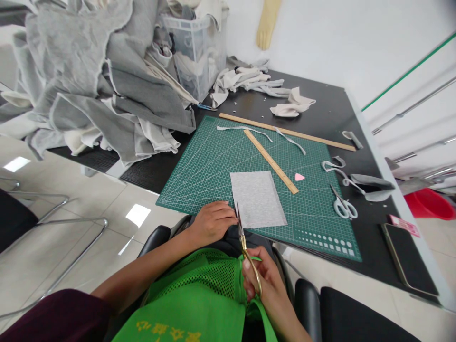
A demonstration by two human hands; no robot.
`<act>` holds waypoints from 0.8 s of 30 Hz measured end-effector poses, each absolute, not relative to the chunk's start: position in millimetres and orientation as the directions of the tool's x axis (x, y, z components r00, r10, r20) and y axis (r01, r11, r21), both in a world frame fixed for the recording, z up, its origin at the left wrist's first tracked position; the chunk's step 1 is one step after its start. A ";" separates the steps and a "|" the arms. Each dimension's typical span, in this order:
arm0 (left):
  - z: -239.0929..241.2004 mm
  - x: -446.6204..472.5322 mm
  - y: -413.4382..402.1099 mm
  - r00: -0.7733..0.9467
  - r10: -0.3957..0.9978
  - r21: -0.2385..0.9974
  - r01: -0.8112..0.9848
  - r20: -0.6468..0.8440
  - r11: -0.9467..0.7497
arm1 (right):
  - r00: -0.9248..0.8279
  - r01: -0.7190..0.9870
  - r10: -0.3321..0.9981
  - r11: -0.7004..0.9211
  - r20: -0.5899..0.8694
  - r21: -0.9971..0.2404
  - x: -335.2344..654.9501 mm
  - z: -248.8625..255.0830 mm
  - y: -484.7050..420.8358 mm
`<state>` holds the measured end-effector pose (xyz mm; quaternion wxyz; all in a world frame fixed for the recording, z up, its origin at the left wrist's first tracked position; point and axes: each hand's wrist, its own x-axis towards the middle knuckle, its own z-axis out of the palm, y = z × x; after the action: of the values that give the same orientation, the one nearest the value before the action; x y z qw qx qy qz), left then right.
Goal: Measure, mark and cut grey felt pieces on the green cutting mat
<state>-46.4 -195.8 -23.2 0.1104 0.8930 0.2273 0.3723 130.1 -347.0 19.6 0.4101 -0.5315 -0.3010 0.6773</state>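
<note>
A square of light grey fabric (258,199) lies flat at the near edge of the green cutting mat (203,161). Gold-handled scissors (243,242) point away from me, their blades at the fabric's lower left edge; whether the blades are apart is hard to see. My right hand (263,275) is wrapped round their handles, low in front of the green apron. With fingers pressed together, my left hand (214,222) grips the fabric's left edge beside the blades; its thumb is hidden.
Wooden rulers (270,161), a pink chalk piece (299,177) and white-handled scissors (345,208) lie on the right. A phone (409,259) rests near the table's right edge. Grey cloth (142,99) is heaped at left, beside a clear bin (194,52).
</note>
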 end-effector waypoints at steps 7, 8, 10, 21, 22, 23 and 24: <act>-21.7 -46.8 -196.2 0.624 0.476 0.350 0.322 0.620 -0.879 | -0.094 -0.224 0.874 -0.485 -0.476 -0.845 130.4 20.5 -346.3; -21.8 -46.9 -196.1 0.621 0.476 0.350 0.322 0.623 -0.880 | -0.093 -0.218 0.873 -0.488 -0.479 -0.845 130.6 20.7 -346.6; -22.4 -47.1 -196.0 0.618 0.473 0.349 0.319 0.629 -0.881 | -0.087 -0.207 0.870 -0.492 -0.485 -0.846 130.8 21.0 -347.2; -21.2 -47.7 -195.4 0.628 0.470 0.356 0.308 0.620 -0.882 | -0.075 -0.200 0.863 -0.504 -0.499 -0.840 130.5 25.1 -348.1; -20.9 -47.7 -195.4 0.627 0.469 0.356 0.308 0.622 -0.883 | -0.079 -0.202 0.863 -0.504 -0.499 -0.840 130.5 25.8 -347.8; -20.7 -47.7 -195.4 0.626 0.469 0.355 0.308 0.623 -0.883 | -0.082 -0.202 0.863 -0.504 -0.498 -0.840 130.5 26.3 -347.5; -20.5 -47.6 -195.5 0.624 0.469 0.354 0.308 0.625 -0.883 | -0.086 -0.199 0.863 -0.505 -0.498 -0.840 130.4 26.6 -347.5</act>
<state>-47.6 -195.5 -20.5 0.1070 0.8948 0.2170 0.3752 130.4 -347.5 26.6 0.3952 -0.5486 -0.3022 0.6719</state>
